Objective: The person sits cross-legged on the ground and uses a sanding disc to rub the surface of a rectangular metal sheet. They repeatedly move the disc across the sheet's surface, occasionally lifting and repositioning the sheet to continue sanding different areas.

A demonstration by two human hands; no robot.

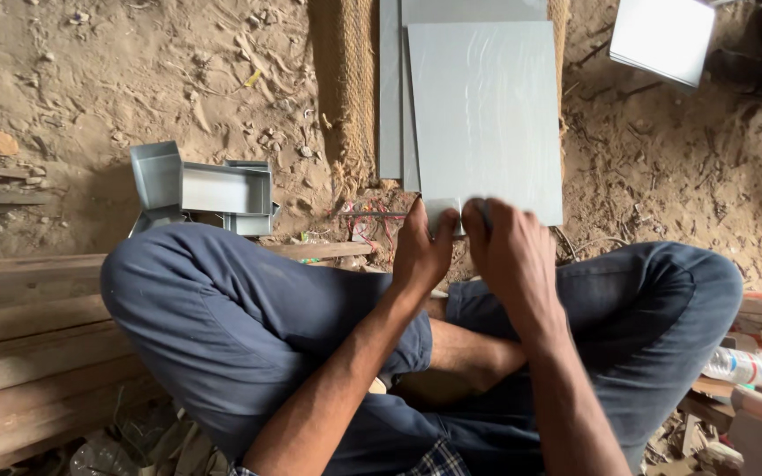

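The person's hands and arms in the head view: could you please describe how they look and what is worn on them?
Both forearms are bare, with no sleeves reaching them, and the left hand and right hand wear no gloves. No watch, bracelet or ring can be seen. A bit of checked fabric shows at the bottom edge, and the legs wear dark blue trousers.

Sheet (485, 115) lies on mat (350, 88) before both hands (474, 242); folded boxes (209, 189) left; bottle (747, 363) right.

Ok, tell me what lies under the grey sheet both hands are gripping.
Under the top grey sheet lie more grey sheets, showing along its left and top edges, on a brown woven mat. How many are stacked is hidden.
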